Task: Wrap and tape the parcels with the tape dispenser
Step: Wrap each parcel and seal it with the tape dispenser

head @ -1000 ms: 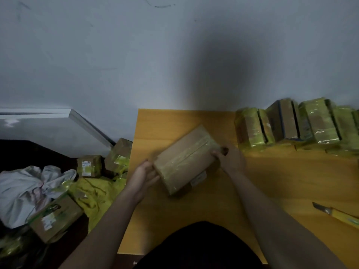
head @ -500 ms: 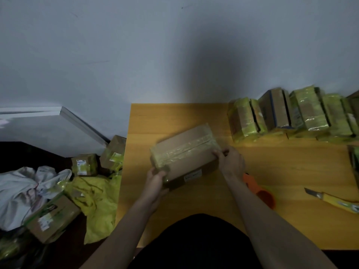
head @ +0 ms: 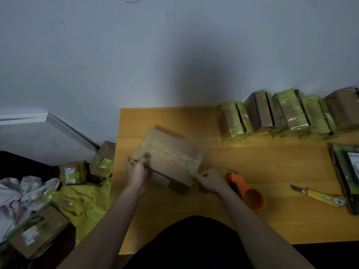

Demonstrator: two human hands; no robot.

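The person grips a cardboard parcel (head: 171, 162) at both ends: left hand (head: 137, 169) curled round its left edge w/ thumb on top, right hand (head: 210, 181) pinching the near right corner, prob. to turn it for another tape pass. Orange tape dispenser (head: 246, 191) lies on the surface (head: 281, 220) just right of the right hand (free, within reach). No open containers; parcel's contents unseen.

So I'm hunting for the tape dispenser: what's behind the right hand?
The orange tape dispenser lies on the table just behind the right hand, which holds the parcel. The wrist covers the dispenser's near end, so its tape can't be seen.
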